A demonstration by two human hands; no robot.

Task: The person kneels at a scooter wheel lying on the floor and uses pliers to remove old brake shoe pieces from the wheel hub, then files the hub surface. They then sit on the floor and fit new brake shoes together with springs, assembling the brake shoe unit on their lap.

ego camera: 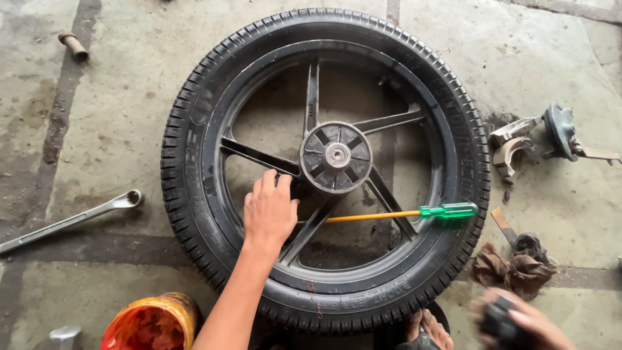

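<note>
Left hand (270, 210) lay flat, fingers together, on a wheel (324, 168) spoke near the hub (336, 155); right hand (518, 322), blurred, gripped a dark part. Wheel flat on floor (103, 116), tyre still mounted, screwdriver (414, 212) resting across rim. Brake parts (518, 146) lay removed beyond.

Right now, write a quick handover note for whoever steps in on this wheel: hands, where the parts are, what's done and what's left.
Left hand: open, fingers resting on a spoke beside the hub of the motorcycle wheel, which lies flat on the concrete floor.
Right hand: blurred at the lower right, closed around a small dark object; what it is cannot be told.
Green-handled screwdriver: lies across the rim, shaft pointing toward the hub.
Wrench: on the floor, left of the wheel.
Brake parts and rag: right of the wheel.
Done: wheel is off, tyre still mounted.
Left: hub work, it seems.
</note>
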